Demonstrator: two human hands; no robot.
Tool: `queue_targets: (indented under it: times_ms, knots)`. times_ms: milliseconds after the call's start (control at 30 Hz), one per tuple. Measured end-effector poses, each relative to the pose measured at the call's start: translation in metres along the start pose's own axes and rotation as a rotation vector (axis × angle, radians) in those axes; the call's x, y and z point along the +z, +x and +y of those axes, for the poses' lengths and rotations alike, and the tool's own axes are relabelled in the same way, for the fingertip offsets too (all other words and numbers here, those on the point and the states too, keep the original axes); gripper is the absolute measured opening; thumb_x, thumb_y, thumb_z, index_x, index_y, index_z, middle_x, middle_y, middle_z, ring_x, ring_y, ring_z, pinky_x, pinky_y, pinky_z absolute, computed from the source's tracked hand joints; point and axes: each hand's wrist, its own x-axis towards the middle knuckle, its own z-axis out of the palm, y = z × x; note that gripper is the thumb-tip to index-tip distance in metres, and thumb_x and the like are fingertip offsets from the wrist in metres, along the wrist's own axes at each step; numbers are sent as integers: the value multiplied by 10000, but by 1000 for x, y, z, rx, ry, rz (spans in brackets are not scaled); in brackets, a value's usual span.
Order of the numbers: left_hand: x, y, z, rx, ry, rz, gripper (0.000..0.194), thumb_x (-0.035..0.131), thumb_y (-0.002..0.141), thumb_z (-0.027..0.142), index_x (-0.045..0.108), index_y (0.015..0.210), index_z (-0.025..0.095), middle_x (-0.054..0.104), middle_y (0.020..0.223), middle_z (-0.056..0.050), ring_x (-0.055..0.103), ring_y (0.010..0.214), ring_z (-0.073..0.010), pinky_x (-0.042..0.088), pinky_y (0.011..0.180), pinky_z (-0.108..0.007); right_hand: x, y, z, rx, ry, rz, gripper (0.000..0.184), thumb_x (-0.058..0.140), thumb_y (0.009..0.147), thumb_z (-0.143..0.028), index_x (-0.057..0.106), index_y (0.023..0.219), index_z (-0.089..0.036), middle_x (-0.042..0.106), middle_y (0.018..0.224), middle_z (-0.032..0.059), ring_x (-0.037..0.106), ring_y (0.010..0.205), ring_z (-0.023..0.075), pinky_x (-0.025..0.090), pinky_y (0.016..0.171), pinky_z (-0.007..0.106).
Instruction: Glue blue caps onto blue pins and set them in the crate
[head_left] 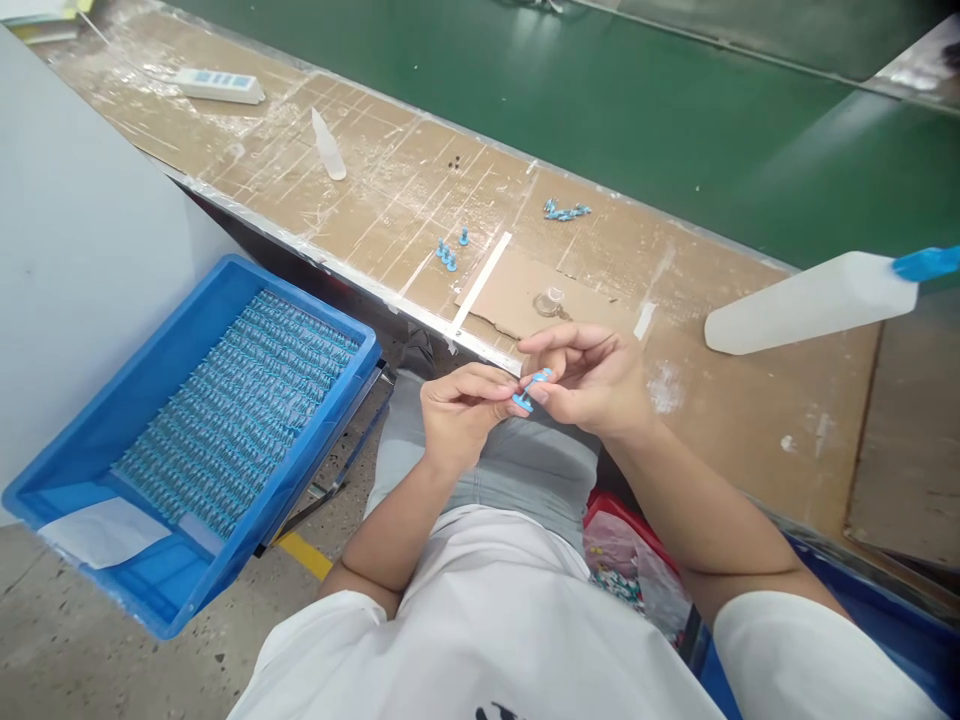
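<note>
Above my lap, close to the table's front edge, my left hand [463,408] and my right hand [596,388] meet over a small blue part [522,402]. It has a round blue base, a thin stem and a blue piece at its upper end. My left thumb and fingertips pinch the base side; the right thumb and index finger grip the upper end. The contact points are partly covered by fingers. Several similar blue parts [448,258] stand upright on the table beyond my left hand. Farther back lies a small heap of blue pieces [566,212].
A blue crate [360,345] with rows of blue parts stands at left. On the table [375,215] are a cardboard sheet [502,290], a clear round item [551,300], a small white bottle [328,148], a power strip [219,86] and a large white bottle [810,305]. A red bin [600,502] sits below.
</note>
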Motion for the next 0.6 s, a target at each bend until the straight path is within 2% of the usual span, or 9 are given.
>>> queue_targets:
  times_ms: [167,267,400,500,600]
  knots:
    - [-1,5,7,-32,4,-17,201,858,624,123,772,746,259,720,766,5,691,735,-120,589,713,-271,2,3,0,18,-30,-3,331,873,585,-250,755,892,-206,660,549,-28,632,509,127,528,508,221]
    - [-1,9,9,-16,72,39,221,836,657,113,781,819,253,731,819,-5,701,795,-126,587,755,-262,7,3,6,24,-8,144,302,879,593,-285,739,848,-207,669,571,-28,613,483,104,514,494,202]
    - [-4,9,8,107,213,131,278,816,693,135,781,935,265,725,941,-20,699,861,-134,594,813,-279,19,-1,18,-20,67,386,304,859,635,-254,718,901,-217,676,576,-44,607,478,89,527,529,204]
    - [-9,4,7,181,304,113,328,812,699,143,771,991,288,720,989,-26,703,889,-157,607,817,-309,27,-5,24,-74,66,473,311,846,657,-220,710,936,-212,702,611,-38,653,536,108,570,618,240]
    - [-12,2,9,261,417,107,318,803,708,132,772,983,289,732,978,-29,700,895,-151,605,790,-281,35,-9,25,-138,6,502,315,843,661,-202,706,945,-208,721,647,-27,684,585,122,584,655,249]
